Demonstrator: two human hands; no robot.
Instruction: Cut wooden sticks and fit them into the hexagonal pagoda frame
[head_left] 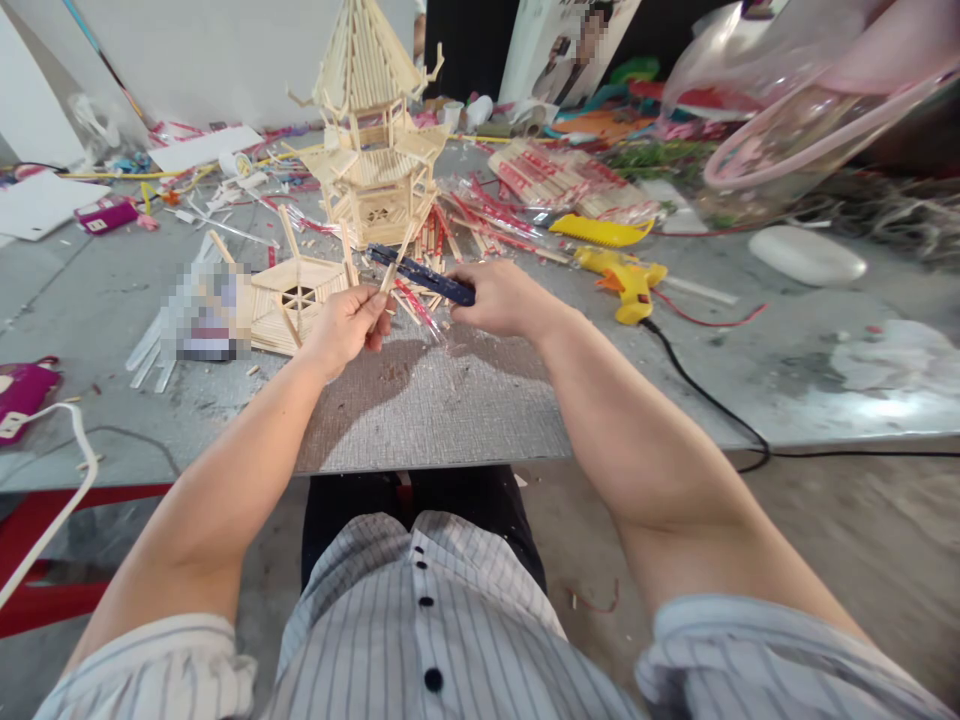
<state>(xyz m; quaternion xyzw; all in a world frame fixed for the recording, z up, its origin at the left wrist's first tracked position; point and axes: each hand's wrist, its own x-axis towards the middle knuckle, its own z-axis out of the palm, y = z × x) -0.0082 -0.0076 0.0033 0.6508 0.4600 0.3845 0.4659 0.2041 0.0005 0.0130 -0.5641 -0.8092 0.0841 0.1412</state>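
Observation:
Near the middle of the table, my left hand (352,325) pinches a thin wooden stick (391,270) that slants up and to the right. My right hand (495,297) is closed around the handle of a dark blue utility knife (424,274). The knife's far end crosses the stick just above my left fingers; whether its blade is out I cannot tell. Left of my left hand lies a flat hexagonal stick frame (330,277) with upright sticks. Behind both hands stands a tiered pagoda model (375,165) made of pale sticks.
A yellow glue gun (626,285) with a black cord lies to the right, beside a yellow cutter (602,230). Packed chopsticks (562,180) and red wrappers are piled behind. Clear glue sticks (154,340) lie left; a white oval object (806,255) sits far right.

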